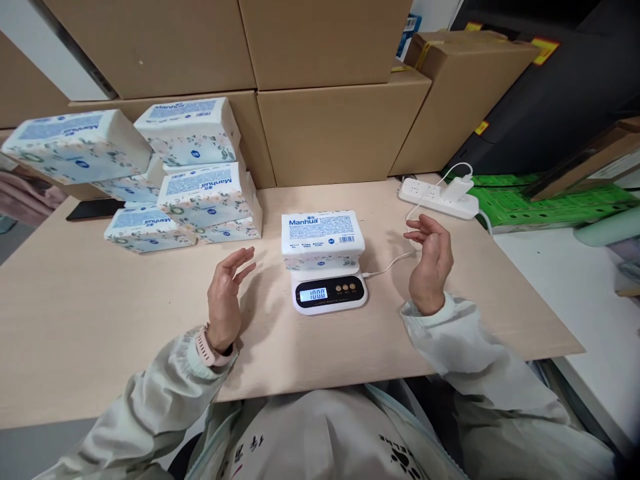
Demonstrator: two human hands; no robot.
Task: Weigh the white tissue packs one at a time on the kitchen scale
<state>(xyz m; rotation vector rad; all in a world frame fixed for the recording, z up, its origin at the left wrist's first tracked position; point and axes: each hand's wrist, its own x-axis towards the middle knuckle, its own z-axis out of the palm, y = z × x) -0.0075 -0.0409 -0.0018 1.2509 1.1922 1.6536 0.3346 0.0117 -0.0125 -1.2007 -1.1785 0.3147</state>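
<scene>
- Your left hand (227, 297) hovers above the counter (100, 313), left of the scale (329, 293). The palm faces inward, the fingers are spread, and the grip is released, holding nothing.
- Your right hand (430, 263) is raised on the other side of the scale. Its fingers are loosely curled and its grip is also released and empty.
- The tissue pack (323, 237) is white with blue "Manhua" lettering. It lies flat on top of the scale, between your two hands, and neither hand touches it.
- The scale is small and white, with a dark front panel and a lit display. It stands near the middle of the counter, straight ahead of you.
- A white cable (390, 267) runs from the right side of the scale, passes under your right hand, and leads toward a white power strip (437, 198) at the back right.
- A pile of tissue packs (190, 173) is loosely stacked at the back left, well apart from the scale.
- A dark phone (95, 209) lies flat just left of that pile.
- A pink watch (205, 347) sits on your left wrist.
- Cardboard boxes (325, 127) are stacked along the back edge of the counter.
</scene>
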